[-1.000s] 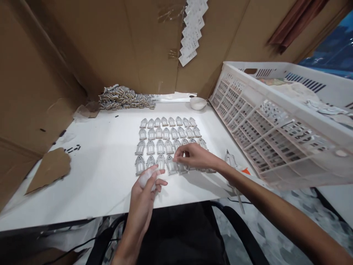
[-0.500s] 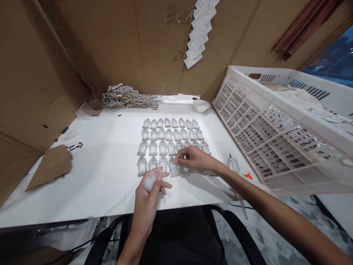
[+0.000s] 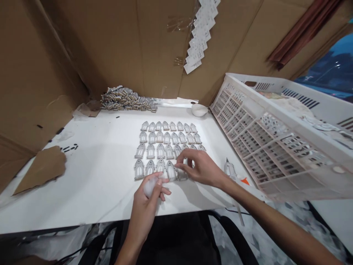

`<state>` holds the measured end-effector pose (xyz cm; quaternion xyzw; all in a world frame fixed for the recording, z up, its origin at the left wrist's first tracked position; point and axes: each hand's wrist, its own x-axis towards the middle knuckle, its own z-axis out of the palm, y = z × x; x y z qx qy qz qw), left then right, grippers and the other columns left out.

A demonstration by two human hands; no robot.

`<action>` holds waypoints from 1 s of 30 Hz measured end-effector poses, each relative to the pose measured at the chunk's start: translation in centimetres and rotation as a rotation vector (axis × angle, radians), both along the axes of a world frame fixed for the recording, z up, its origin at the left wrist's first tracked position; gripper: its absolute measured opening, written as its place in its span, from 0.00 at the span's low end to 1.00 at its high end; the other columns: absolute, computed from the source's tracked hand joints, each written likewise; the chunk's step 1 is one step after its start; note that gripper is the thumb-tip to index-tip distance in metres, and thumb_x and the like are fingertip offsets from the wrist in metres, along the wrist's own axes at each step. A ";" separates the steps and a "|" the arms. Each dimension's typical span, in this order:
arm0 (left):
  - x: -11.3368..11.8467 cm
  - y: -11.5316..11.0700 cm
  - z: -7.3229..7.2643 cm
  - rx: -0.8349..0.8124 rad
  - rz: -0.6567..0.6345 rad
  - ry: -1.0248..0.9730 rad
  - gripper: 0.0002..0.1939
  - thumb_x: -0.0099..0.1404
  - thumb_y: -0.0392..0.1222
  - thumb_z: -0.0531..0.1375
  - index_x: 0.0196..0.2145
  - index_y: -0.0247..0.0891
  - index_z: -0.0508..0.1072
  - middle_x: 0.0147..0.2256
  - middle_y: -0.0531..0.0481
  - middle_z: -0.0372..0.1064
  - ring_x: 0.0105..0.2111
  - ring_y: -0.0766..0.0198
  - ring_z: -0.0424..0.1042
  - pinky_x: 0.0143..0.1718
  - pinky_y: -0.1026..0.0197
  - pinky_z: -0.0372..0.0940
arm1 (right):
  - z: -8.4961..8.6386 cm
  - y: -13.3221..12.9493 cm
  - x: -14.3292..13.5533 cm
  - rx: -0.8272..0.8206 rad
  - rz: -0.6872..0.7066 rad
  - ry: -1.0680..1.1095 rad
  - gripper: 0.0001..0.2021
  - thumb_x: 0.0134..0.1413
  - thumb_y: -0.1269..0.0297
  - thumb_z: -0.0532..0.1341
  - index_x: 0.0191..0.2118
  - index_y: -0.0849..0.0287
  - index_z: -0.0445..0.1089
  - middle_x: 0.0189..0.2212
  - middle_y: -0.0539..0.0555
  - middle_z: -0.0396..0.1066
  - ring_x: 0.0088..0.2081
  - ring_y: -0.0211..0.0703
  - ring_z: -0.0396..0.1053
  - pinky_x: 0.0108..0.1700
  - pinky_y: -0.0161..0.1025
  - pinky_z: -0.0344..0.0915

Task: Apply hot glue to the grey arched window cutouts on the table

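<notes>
Rows of small grey arch-shaped pieces (image 3: 161,151) lie on the white table (image 3: 96,165). Below the front row, my left hand (image 3: 150,191) is curled around a whitish, translucent bundle (image 3: 149,186), its thumb pressed over it and other fingers partly spread. Over the front row, to the right of an arched piece (image 3: 171,171), hangs my right hand (image 3: 197,165). Its thumb and fingers are bent toward each other at the edge of the pieces; anything between the tips is too small to make out. The hand and forearm hide part of the rows behind and beneath them.
A pile of grey pieces (image 3: 127,100) sits at the back left. A white bowl (image 3: 199,110) stands at the back, beside a large white crate (image 3: 259,136). A glue gun (image 3: 230,170) lies at right. Torn cardboard (image 3: 42,169) and black bits (image 3: 69,148) lie left.
My right hand has shifted slightly right and down along the front row, its fingers now more arched. My left hand keeps its hold on the bundle. The view has shifted slightly.
</notes>
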<state>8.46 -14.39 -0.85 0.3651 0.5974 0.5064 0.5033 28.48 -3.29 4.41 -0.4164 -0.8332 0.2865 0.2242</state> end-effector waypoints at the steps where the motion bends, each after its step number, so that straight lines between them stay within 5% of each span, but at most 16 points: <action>1: 0.0 0.0 0.0 0.001 -0.011 0.002 0.26 0.70 0.60 0.65 0.55 0.39 0.76 0.40 0.45 0.83 0.30 0.63 0.74 0.38 0.60 0.71 | -0.1 -0.5 -0.2 0.006 0.013 0.013 0.07 0.67 0.60 0.67 0.38 0.56 0.78 0.38 0.52 0.80 0.29 0.37 0.71 0.34 0.36 0.61; 9: -0.5 0.0 -0.7 0.045 -0.115 0.016 0.25 0.70 0.60 0.64 0.54 0.39 0.76 0.37 0.46 0.82 0.29 0.60 0.75 0.37 0.58 0.71 | -0.5 -1.9 -1.8 -0.106 0.077 0.029 0.06 0.68 0.58 0.67 0.44 0.52 0.81 0.42 0.50 0.83 0.35 0.40 0.76 0.37 0.36 0.65; 19: -0.2 -0.3 -0.4 0.007 -0.086 -0.041 0.26 0.70 0.60 0.65 0.56 0.40 0.73 0.32 0.48 0.81 0.29 0.60 0.76 0.36 0.60 0.70 | -0.2 -2.1 -2.8 -0.299 0.082 0.183 0.10 0.66 0.55 0.68 0.45 0.50 0.84 0.43 0.52 0.84 0.36 0.42 0.78 0.34 0.36 0.69; 25: -0.7 0.1 -0.1 -0.045 0.038 -0.382 0.27 0.68 0.53 0.68 0.60 0.39 0.74 0.53 0.39 0.79 0.38 0.58 0.80 0.37 0.60 0.70 | 0.7 -0.9 -2.2 -0.193 -0.068 0.223 0.13 0.63 0.50 0.69 0.42 0.53 0.84 0.42 0.55 0.83 0.27 0.37 0.71 0.26 0.35 0.63; 30: -0.7 0.1 0.0 -0.037 0.121 -0.467 0.27 0.67 0.50 0.69 0.60 0.37 0.75 0.57 0.36 0.77 0.42 0.54 0.81 0.36 0.59 0.72 | 1.5 0.0 -1.9 -0.143 -0.129 0.211 0.11 0.62 0.52 0.70 0.40 0.53 0.84 0.41 0.54 0.83 0.26 0.36 0.67 0.26 0.36 0.61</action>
